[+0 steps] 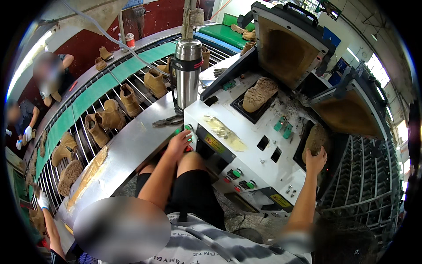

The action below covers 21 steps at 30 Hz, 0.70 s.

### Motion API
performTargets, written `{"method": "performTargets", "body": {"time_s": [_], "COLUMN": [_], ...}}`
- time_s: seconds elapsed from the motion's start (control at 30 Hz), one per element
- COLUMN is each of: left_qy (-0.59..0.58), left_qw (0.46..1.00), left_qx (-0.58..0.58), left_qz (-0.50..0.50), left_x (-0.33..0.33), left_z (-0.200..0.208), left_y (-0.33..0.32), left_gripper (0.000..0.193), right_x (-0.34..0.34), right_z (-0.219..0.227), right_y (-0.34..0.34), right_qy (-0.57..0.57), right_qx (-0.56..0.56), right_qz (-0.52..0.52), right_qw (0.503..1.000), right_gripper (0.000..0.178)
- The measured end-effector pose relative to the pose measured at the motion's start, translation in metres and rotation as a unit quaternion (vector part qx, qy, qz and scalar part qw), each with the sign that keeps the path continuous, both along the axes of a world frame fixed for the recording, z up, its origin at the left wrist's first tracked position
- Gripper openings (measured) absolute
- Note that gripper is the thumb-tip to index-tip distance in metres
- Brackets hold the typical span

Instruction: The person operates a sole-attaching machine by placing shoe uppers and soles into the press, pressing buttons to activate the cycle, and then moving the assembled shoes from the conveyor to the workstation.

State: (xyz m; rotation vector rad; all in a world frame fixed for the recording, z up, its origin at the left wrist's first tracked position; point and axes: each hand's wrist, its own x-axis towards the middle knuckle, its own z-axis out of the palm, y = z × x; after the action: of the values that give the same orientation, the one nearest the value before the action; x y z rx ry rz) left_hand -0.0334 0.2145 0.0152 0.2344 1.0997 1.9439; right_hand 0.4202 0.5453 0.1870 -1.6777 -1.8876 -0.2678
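My left hand [179, 141] is at the front panel of the white press machine [246, 132], its fingers loosely spread by a green button and holding nothing. My right hand [315, 160] grips the near end of a brown boot [315, 140] in the machine's right station, thumb and fingers on either side. In the left station a tan boot [260, 94] lies sole up on a black pad. Above the two stations, the left lid [285, 48] and the right lid [351, 105] are both raised. How the right boot sits underneath is partly hidden.
A steel thermos [188, 75] stands on the metal table [136, 145] beside the machine. Several tan boots [110, 114] sit on the curved roller conveyor [74, 110]. Co-workers are at its far left side. A dark rack [365, 176] stands at the right.
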Motion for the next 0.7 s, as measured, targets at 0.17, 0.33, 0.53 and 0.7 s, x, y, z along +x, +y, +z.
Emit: {"method": "performTargets", "body": {"time_s": [0.17, 0.33, 0.53, 0.7], "left_qy": [-0.036, -0.117, -0.107, -0.046], "left_qw": [0.989, 0.989, 0.986, 0.99], "left_qx": [-0.139, -0.091, -0.11, -0.131], "left_qz": [-0.043, 0.011, 0.067, 0.029], "left_x": [0.005, 0.014, 0.004, 0.017], "left_z": [-0.045, -0.089, -0.095, -0.089], "left_y": [-0.097, -0.179, -0.187, -0.184], "left_gripper": [0.04, 0.03, 0.031, 0.03], "right_x": [-0.016, -0.004, 0.007, 0.035], "right_z": [0.049, 0.075, 0.035, -0.045], "right_y": [0.014, 0.057, 0.007, -0.082], "right_qy": [0.011, 0.041, 0.134, 0.136], "right_qx": [-0.273, -0.239, 0.009, 0.156], "right_qz": [-0.088, 0.022, 0.081, -0.011], "right_qw": [0.958, 0.97, 0.988, 0.978], "right_gripper": [0.089, 0.096, 0.085, 0.084]}}
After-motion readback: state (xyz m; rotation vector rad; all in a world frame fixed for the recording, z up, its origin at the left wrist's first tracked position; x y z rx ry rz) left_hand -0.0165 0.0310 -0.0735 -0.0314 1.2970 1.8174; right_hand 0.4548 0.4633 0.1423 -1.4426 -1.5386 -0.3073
